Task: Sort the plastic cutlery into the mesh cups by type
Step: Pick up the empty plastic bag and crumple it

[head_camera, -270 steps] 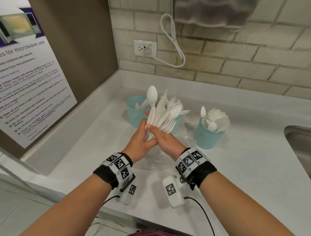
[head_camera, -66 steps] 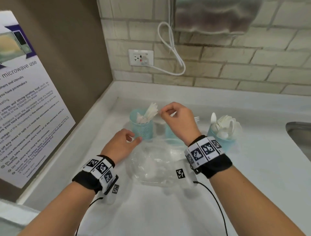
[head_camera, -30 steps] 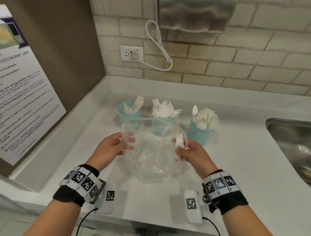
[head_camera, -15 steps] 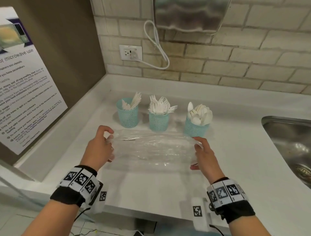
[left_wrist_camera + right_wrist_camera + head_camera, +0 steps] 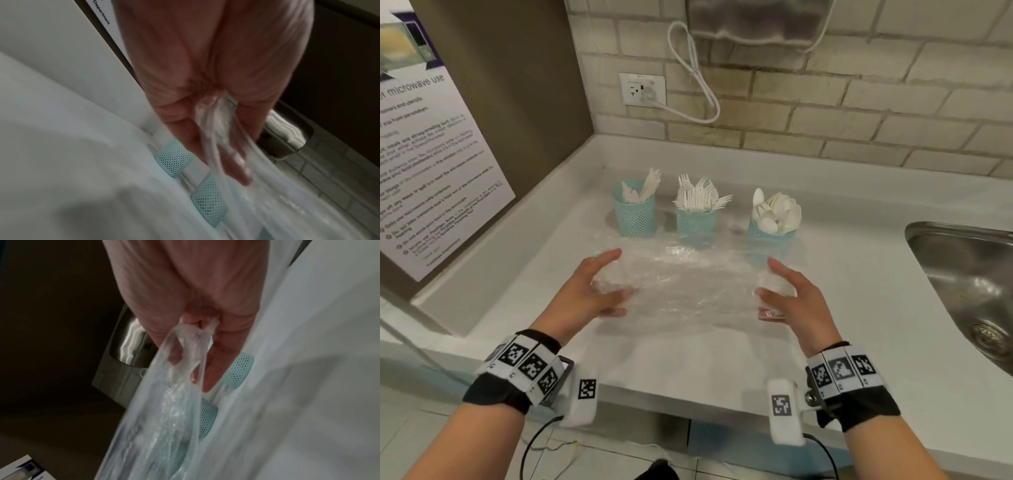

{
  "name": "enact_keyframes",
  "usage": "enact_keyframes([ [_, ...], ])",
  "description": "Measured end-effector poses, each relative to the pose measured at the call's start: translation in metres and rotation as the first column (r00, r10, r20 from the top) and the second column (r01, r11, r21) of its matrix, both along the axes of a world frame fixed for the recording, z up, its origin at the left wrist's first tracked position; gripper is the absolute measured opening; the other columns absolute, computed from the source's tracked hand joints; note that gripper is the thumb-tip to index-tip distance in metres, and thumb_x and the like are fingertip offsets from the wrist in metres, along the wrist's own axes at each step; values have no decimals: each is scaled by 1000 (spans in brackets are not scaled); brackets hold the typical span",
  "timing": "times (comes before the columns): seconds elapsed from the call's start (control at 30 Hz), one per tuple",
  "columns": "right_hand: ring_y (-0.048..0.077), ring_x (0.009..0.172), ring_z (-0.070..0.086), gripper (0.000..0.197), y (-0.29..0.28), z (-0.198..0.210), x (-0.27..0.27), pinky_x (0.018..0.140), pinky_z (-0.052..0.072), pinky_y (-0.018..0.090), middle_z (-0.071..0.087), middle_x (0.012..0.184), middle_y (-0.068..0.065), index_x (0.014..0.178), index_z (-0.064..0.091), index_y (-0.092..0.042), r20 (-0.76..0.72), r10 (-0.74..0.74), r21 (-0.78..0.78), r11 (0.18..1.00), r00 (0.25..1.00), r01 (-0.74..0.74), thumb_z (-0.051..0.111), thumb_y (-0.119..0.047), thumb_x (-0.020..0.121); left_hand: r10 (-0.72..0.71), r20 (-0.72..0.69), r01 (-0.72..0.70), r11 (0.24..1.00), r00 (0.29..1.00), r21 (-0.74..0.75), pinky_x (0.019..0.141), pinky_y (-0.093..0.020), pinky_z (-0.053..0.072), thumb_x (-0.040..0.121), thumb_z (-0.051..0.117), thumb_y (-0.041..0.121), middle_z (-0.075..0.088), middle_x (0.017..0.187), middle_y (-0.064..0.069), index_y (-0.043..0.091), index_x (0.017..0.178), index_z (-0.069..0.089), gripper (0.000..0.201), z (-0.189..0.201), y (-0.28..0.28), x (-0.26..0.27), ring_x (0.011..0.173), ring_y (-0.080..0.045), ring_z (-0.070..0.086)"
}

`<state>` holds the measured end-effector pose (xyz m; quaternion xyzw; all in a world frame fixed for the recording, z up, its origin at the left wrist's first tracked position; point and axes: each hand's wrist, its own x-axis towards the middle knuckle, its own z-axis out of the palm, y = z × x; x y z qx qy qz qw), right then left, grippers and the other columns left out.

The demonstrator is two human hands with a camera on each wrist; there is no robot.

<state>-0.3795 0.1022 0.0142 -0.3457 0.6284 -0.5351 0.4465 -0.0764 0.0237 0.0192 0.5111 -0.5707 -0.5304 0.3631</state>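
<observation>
Worktop: three mesh cups in a row at the back, knives cup left, forks cup centre, spoons cup right, cutlery standing upright in each by type; no loose pcs seen. Clear plastic bag stretched between both hands just in front of the cups, long axis left-right, approx. parallel to the row; appears empty. Left hand grips bag's left end, right hand grips right end, fingers partly curled on bunched film; sort judged complete, only bag disposal left.
</observation>
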Motion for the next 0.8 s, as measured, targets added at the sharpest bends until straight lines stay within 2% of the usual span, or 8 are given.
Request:
enact_keyframes([
  [0.17,20,60,59,64,2,12,-9,52,56,26,58,115,10,128,56,-31,-59,6,-9,1000,998,-7,46,13,83,-199,275,188,980,941,68,82,-32,55,69,82,6,11,146,17,32,146,25,99,-10,-4,3,119,-13,51],
  [0.23,23,61,59,61,-5,27,-3,50,57,27,60,114,7,124,59,-24,-76,-24,-70,997,997,18,36,15,84,-105,529,112,994,842,18,104,-33,37,69,83,22,3,153,6,31,142,32,90,-14,-8,1,134,-20,31],
  [0.33,21,68,60,55,-19,53,14,57,56,22,65,108,4,114,62,-19,-156,-56,-211,977,986,22,30,14,85,118,678,110,953,726,-284,110,-37,27,69,81,35,5,153,-1,29,135,41,77,-6,-7,-6,136,-18,15],
  [0.43,13,77,60,32,-35,80,45,63,55,23,65,92,0,105,65,-15,-246,-49,-331,943,968,-36,44,4,90,17,666,272,905,746,-328,108,-37,35,55,85,47,5,150,9,29,149,5,125,5,-6,-21,134,-15,21],
  [0.53,4,72,57,20,-49,98,83,67,55,28,59,83,-8,98,64,-17,-264,51,-350,925,963,-145,73,-16,80,28,653,209,936,757,-282,96,-41,47,47,84,58,18,145,9,37,144,-21,144,14,-11,-42,128,-15,38],
  [0.6,-2,66,52,35,-57,105,101,64,49,17,56,85,-8,101,58,-16,-265,159,-352,902,951,-249,79,-16,74,34,625,143,962,780,-231,91,-40,48,54,81,59,31,132,0,34,146,2,123,18,-19,-53,119,-20,46],
  [0.7,0,80,55,50,-62,114,108,73,47,14,57,100,-10,114,57,-21,-330,265,-290,885,906,-365,82,-20,70,-42,399,129,973,916,-194,90,-33,47,74,75,43,39,112,-3,40,94,43,38,19,-30,-54,102,-24,54],
  [0.8,5,85,62,50,-66,116,88,80,53,21,65,100,-7,114,64,-24,-204,165,-332,916,965,-227,82,-26,68,-112,359,198,957,926,-212,85,-12,39,71,77,45,36,108,-1,25,100,56,41,20,-40,-40,96,-11,48],
])
